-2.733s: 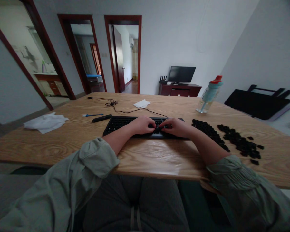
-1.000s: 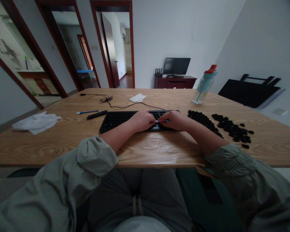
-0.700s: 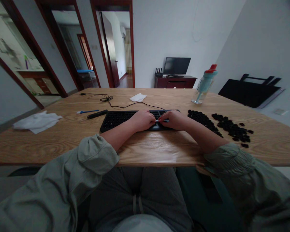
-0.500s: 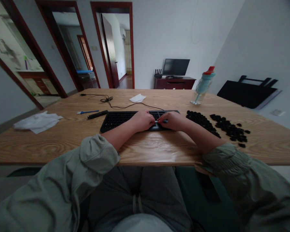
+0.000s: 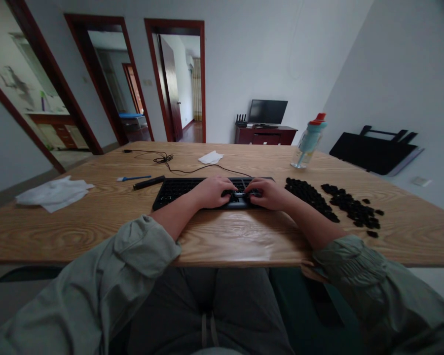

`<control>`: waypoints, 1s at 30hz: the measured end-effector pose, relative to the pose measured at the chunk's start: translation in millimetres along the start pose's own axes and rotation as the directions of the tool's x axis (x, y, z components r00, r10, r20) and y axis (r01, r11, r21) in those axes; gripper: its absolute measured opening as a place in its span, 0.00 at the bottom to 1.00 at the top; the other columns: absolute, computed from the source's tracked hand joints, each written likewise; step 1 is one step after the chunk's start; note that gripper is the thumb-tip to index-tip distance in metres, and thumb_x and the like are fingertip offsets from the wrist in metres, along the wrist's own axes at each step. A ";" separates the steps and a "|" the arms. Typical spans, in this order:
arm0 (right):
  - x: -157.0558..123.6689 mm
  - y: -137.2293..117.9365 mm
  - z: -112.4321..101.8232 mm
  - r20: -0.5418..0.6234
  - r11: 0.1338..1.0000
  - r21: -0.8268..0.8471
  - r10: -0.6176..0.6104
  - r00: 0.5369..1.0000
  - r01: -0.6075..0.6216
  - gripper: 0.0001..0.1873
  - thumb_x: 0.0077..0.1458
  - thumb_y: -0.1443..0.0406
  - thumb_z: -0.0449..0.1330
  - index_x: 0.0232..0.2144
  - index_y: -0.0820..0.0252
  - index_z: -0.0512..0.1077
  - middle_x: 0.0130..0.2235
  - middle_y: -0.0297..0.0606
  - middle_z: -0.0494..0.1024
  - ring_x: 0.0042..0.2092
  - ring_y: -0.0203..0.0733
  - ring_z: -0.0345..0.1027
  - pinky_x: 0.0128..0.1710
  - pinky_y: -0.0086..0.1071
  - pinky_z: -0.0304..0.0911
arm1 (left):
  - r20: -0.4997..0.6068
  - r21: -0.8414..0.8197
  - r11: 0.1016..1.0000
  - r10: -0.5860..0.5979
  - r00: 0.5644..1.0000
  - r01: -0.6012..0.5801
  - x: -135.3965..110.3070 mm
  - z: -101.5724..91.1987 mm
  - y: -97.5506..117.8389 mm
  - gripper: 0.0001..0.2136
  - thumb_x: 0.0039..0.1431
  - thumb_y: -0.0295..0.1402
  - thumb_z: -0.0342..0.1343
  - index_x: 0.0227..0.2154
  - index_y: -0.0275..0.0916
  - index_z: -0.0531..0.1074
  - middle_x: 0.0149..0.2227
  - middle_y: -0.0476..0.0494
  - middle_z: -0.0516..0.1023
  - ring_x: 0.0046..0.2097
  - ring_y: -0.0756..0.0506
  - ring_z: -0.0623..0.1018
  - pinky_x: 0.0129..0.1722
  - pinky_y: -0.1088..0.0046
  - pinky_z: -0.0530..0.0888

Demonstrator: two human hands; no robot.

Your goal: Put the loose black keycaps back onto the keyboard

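A black keyboard (image 5: 175, 189) lies across the table in front of me, with a cable running from its far edge. My left hand (image 5: 215, 191) rests over its middle, palm down, thumb and fingers bent together. My right hand (image 5: 268, 194) is on its right part, with the fingers curled and the thumb close to them. A small, pale, bar-like piece (image 5: 240, 195) shows between the two sets of fingertips; its kind is too small to make out. Right of the keyboard lie a dense group of black keycaps (image 5: 308, 196) and a looser heap of keycaps (image 5: 355, 208).
A blue-handled brush (image 5: 133, 178) and a black stick-like tool (image 5: 149, 183) lie left of the keyboard. White tissues (image 5: 55, 192) are farther left, another tissue (image 5: 210, 157) behind. The coiled cable (image 5: 165, 159) and a water bottle (image 5: 308, 143) stand toward the far edge.
My fingertips have moved slightly apart over the keyboard, and the left hand has flattened a little. The whole view has tilted up slightly. Keycaps and tools lie as before.
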State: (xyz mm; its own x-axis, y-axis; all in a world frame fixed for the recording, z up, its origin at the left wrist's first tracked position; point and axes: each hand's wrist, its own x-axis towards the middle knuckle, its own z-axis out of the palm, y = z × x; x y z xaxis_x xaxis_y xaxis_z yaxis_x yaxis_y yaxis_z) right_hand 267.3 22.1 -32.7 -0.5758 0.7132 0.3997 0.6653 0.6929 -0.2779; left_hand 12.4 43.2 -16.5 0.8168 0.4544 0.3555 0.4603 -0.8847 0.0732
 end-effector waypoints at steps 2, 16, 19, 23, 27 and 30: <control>0.2 -1.4 0.1 0.004 1.000 0.004 0.001 1.000 -0.001 0.13 0.53 0.65 0.60 0.41 0.56 0.81 0.41 0.42 0.77 0.41 0.43 0.72 0.46 0.36 0.66 | 0.029 -0.003 1.000 0.021 0.999 -0.021 1.4 0.4 2.2 0.17 0.57 0.26 0.55 0.48 0.37 0.79 0.49 0.40 0.80 0.50 0.42 0.77 0.56 0.65 0.71; 0.9 -8.5 -0.1 0.045 1.000 -0.014 0.001 0.999 0.000 0.15 0.55 0.66 0.59 0.42 0.57 0.82 0.43 0.43 0.77 0.41 0.43 0.72 0.46 0.37 0.66 | 0.105 0.028 1.000 0.000 0.994 -0.003 2.8 2.1 4.7 0.20 0.56 0.24 0.54 0.50 0.41 0.79 0.50 0.42 0.80 0.51 0.42 0.76 0.57 0.65 0.69; 1.2 -7.4 0.4 0.063 1.000 -0.024 0.009 0.998 -0.007 0.15 0.55 0.65 0.59 0.42 0.57 0.82 0.43 0.43 0.77 0.41 0.43 0.72 0.46 0.37 0.66 | 0.118 0.030 0.999 -0.015 0.993 0.012 3.6 2.6 5.2 0.20 0.57 0.24 0.53 0.50 0.42 0.79 0.51 0.42 0.79 0.52 0.42 0.76 0.58 0.65 0.69; 1.9 -7.1 0.8 0.071 0.999 -0.038 0.000 0.997 0.003 0.15 0.55 0.65 0.59 0.42 0.56 0.82 0.43 0.43 0.77 0.41 0.43 0.72 0.46 0.37 0.66 | 0.122 0.038 0.999 -0.039 0.992 0.035 5.6 2.8 8.4 0.18 0.57 0.25 0.53 0.47 0.42 0.81 0.50 0.42 0.80 0.51 0.41 0.76 0.57 0.65 0.69; 2.0 -9.1 0.8 0.066 0.998 -0.057 0.005 0.998 -0.001 0.14 0.54 0.66 0.59 0.41 0.55 0.82 0.43 0.42 0.77 0.41 0.43 0.72 0.46 0.37 0.66 | 0.103 0.047 0.998 -0.044 0.994 0.039 5.3 3.5 9.3 0.17 0.56 0.25 0.53 0.46 0.41 0.81 0.49 0.41 0.80 0.50 0.41 0.76 0.56 0.64 0.70; 1.9 -10.2 1.4 0.051 0.998 -0.051 0.022 0.998 -0.020 0.14 0.53 0.66 0.61 0.42 0.56 0.81 0.42 0.42 0.78 0.41 0.43 0.72 0.45 0.37 0.67 | 0.065 0.046 0.998 -0.055 0.996 0.052 2.5 3.9 6.7 0.17 0.55 0.26 0.54 0.47 0.40 0.79 0.48 0.41 0.80 0.49 0.41 0.77 0.55 0.64 0.71</control>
State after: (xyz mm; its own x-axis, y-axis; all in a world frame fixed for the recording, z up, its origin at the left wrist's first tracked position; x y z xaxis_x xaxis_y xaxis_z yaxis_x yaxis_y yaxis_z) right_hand 258.8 16.5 -30.3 -0.5845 0.7329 0.3482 0.7000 0.6724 -0.2405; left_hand 18.9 38.9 -18.8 0.8113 0.5081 0.2892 0.5176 -0.8543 0.0489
